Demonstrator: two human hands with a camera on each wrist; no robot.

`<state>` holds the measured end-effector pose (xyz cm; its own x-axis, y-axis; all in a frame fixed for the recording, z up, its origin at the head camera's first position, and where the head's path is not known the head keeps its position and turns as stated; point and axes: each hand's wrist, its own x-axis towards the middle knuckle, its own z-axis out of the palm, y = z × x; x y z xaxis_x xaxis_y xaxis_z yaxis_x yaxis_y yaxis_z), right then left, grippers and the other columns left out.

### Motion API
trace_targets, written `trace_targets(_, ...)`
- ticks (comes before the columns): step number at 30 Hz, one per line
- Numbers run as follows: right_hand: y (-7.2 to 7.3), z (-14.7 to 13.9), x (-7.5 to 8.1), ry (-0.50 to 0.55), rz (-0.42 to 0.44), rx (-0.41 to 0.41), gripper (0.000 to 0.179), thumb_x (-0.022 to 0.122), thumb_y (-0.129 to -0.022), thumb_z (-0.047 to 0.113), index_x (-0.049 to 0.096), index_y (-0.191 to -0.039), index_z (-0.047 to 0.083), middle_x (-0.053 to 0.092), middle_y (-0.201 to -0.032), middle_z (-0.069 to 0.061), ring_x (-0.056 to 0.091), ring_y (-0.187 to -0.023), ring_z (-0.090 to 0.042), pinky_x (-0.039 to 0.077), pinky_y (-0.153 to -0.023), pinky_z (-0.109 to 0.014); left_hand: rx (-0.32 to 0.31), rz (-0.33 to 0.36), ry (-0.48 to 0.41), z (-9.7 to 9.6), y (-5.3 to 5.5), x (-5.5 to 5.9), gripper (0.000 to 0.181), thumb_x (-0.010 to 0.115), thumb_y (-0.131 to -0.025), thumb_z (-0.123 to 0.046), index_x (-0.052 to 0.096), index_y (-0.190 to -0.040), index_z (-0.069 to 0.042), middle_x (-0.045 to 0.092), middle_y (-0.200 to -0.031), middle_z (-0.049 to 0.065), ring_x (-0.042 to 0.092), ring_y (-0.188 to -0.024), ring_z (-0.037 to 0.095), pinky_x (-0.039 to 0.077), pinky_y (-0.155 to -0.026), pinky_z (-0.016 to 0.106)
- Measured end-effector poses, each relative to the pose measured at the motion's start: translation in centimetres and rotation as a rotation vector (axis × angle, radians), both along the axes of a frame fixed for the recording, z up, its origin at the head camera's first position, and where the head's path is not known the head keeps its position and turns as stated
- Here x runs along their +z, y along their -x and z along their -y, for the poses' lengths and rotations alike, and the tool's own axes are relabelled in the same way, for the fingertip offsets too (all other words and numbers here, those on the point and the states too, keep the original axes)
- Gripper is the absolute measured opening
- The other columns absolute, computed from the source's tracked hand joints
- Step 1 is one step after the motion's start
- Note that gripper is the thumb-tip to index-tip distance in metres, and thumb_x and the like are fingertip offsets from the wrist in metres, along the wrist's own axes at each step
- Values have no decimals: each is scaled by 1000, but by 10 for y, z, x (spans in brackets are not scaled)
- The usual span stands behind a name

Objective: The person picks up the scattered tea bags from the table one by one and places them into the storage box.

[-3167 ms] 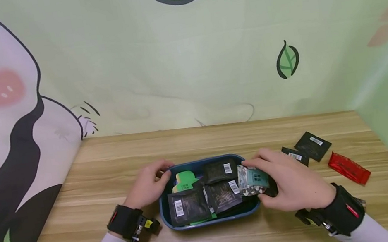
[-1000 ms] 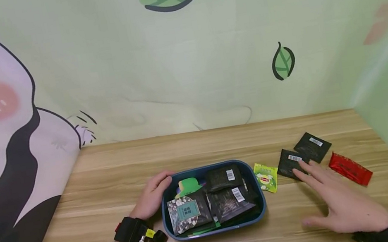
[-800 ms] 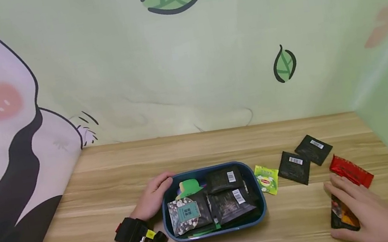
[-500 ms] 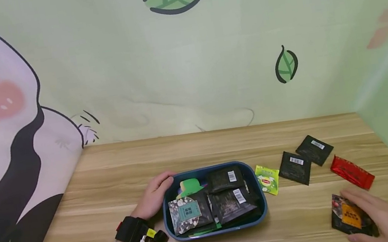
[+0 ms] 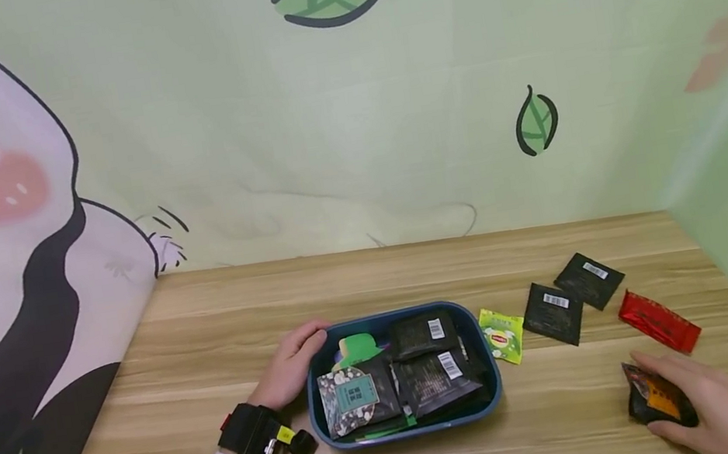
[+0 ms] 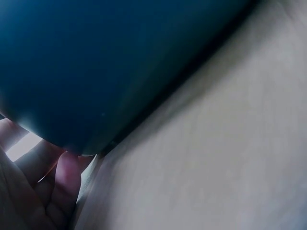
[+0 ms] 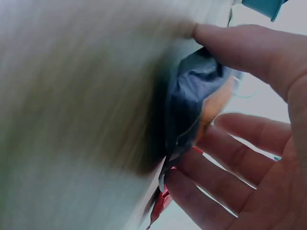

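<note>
In the head view a dark blue plastic bin [image 5: 410,433] holds several sachets, mostly black, plus a green shape. My left hand [image 5: 292,367] grips its far left corner, thumb by the rim; the left wrist view shows fingers [image 6: 67,177] curled against the blue outer wall [image 6: 96,72]. At the right front, my right hand [image 5: 717,394] pinches a black sachet [image 5: 659,396] with an orange label. That sachet [image 7: 192,96] bulges and bends between thumb and fingers in the right wrist view, close over the tabletop.
Beside the bin's right end lies a yellow-green tea sachet [image 5: 502,335]. Two black sachets, one nearer [image 5: 552,315] and one farther [image 5: 589,281], lie partly overlapping. A red packet [image 5: 659,321] sits just beyond my right hand. Printed fabric walls border the wooden table [image 5: 240,292].
A patterned black sachet has gone into the bin's left part. My right hand has moved right to the orange-labelled sachet and squeezed it into a bend. The left hand stays at the bin.
</note>
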<state>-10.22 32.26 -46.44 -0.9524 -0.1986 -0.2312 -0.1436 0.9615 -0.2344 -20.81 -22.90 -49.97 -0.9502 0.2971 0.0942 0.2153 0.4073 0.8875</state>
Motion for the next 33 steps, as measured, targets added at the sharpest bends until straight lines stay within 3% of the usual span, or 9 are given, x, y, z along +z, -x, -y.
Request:
trace_targets(7, -1, 9, -1, -20, -166, 23, 62, 86, -68, 37, 69, -119, 7, 68, -109, -10, 62, -85, -20, 54, -79, -48, -4, -15, 0, -2, 2, 1, 39, 42, -103, -44, 66, -120, -18, 65, -115, 0, 58, -108, 20, 43, -98, 44)
trace_targets(12, 6, 28, 8, -12, -187, 59, 55, 86, -68, 34, 71, -115, 9, 70, -103, -3, 62, -83, -15, 55, -78, -45, 1, -10, 7, -1, 1, 0, 40, 42, -103, -44, 66, -120, -17, 65, -115, 0, 57, -109, 20, 42, -99, 43)
trace_targets(14, 10, 40, 16, 15, -223, 99, 52, 85, -69, 34, 72, -114, 11, 70, -103, 0, 62, -85, -14, 55, -78, -44, 2, -11, 8, -1, 1, -1, 41, 42, -103, -44, 66, -120, -17, 65, -116, 0, 57, -109, 20, 42, -99, 43)
trace_targets(21, 31, 96, 57, 115, -498, 295, 44, 85, -71, 29, 73, -111, 15, 71, -104, 2, 66, -89, -13, 56, -76, -37, -4, -6, 3, -1, 0, -1, 41, 42, -103, -45, 66, -121, -18, 65, -117, 0, 57, -109, 20, 42, -99, 44)
trace_targets(24, 41, 126, 70, 167, -577, 396, 44, 83, -72, 29, 73, -113, 16, 70, -105, 3, 64, -89, -9, 55, -76, -33, 3, -10, 0, -1, 1, -1, 41, 43, -103, -45, 66, -121, -17, 65, -117, 0, 57, -110, 20, 42, -99, 43)
trace_targets(28, 52, 171, 84, 228, -591, 518, 44, 80, -76, 30, 71, -116, 16, 70, -107, 4, 62, -87, -5, 53, -74, -29, 7, -8, -4, -1, 1, 0, 42, 43, -103, -44, 66, -123, -16, 65, -118, 1, 57, -110, 20, 42, -99, 42)
trace_targets(33, 64, 221, 95, 239, -533, 624, 41, 75, -81, 33, 70, -119, 18, 69, -110, 6, 60, -85, -3, 52, -74, -26, 0, -1, -5, -1, 1, -1, 42, 43, -103, -44, 66, -123, -16, 65, -117, 1, 57, -109, 20, 42, -98, 42)
